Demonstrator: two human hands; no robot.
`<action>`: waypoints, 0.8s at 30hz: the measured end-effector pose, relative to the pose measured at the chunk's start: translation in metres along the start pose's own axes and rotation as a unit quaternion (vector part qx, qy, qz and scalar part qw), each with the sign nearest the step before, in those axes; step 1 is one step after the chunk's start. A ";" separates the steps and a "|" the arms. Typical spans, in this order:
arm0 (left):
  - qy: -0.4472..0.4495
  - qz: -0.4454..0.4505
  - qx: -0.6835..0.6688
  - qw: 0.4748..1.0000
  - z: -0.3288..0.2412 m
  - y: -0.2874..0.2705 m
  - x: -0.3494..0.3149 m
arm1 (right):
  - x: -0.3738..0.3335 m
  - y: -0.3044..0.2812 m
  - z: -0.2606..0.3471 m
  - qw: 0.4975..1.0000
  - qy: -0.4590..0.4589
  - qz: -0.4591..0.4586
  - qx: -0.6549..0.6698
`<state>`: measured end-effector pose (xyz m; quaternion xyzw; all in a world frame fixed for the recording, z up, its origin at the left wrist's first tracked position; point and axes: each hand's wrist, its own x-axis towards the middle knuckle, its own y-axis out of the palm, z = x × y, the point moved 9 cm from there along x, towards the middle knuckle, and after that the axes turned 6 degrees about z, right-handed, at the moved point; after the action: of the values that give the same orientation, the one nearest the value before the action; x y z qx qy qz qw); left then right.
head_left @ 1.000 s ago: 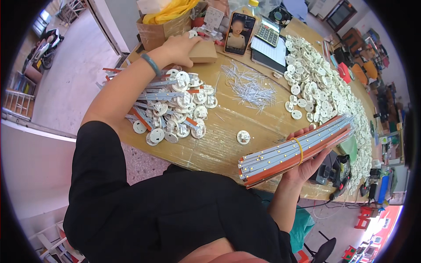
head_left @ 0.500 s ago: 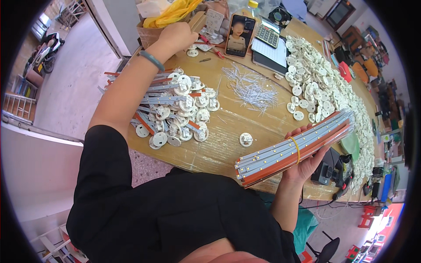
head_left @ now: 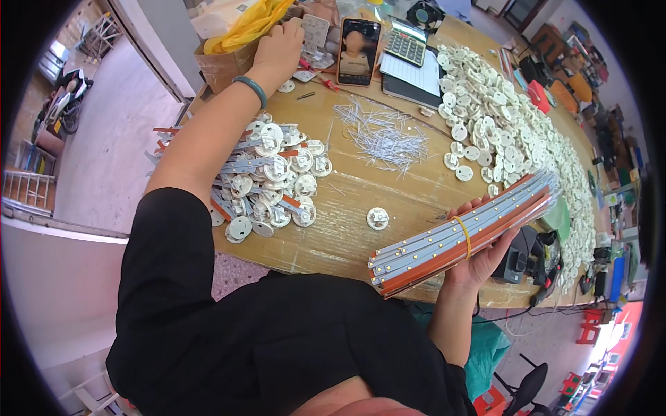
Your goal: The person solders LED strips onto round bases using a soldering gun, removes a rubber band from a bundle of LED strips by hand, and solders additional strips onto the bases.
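I'm watching the person at the tabletop (head_left: 333, 243) keeping both sides busy: the right grip (head_left: 480, 267) is holding a bundle of strips (head_left: 427, 253) over the near edge, while the left grip (head_left: 279, 54) is hanging close by a cardboard carton (head_left: 225, 66) at the far left. To my eye, the step in hand is belonging to the left side, perhaps fetching something or putting it away, with the bundle waiting. The next move would be calling for freeing the left side and bringing it to the yellow band (head_left: 466, 236), the strips staying level so none are slipping out.

The left arm is stretching forward past the pile of discs and strips (head_left: 275, 168), elbow bending outward, a teal bangle (head_left: 253, 89) sitting at the wrist. The back of the hand is facing me and the fingers are curling near the yellow bag (head_left: 257, 28); I'm not able to tell whether they are closing on anything. The right forearm is rising from below, cradling the bundle from underneath and clamping it beside the band, digits showing on both sides. The bundle is slanting, its left end lying nearer the chest.
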<state>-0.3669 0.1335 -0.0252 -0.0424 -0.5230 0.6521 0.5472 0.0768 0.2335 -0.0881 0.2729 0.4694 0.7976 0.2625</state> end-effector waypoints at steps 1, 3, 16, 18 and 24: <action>0.003 0.000 0.000 1.000 -0.004 -0.001 -0.001 | 0.000 -0.003 0.001 1.000 -0.002 -0.002 0.001; -0.014 0.044 0.027 0.999 -0.009 0.006 -0.007 | 0.001 -0.008 0.002 1.000 -0.005 -0.001 0.009; 0.048 0.087 -0.161 0.982 -0.051 -0.087 0.061 | 0.002 -0.014 -0.002 0.999 -0.009 -0.010 -0.031; 0.029 0.056 -0.229 0.971 -0.041 -0.067 0.071 | 0.001 -0.014 -0.003 0.999 -0.007 -0.012 -0.032; 0.027 -0.102 -0.380 0.919 0.000 -0.071 0.077 | 0.007 -0.019 0.002 0.999 -0.012 -0.025 -0.046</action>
<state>-0.3501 0.1815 0.0667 -0.2110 -0.7181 0.3438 0.5671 0.0763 0.2474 -0.1033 0.2588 0.4357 0.8081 0.3003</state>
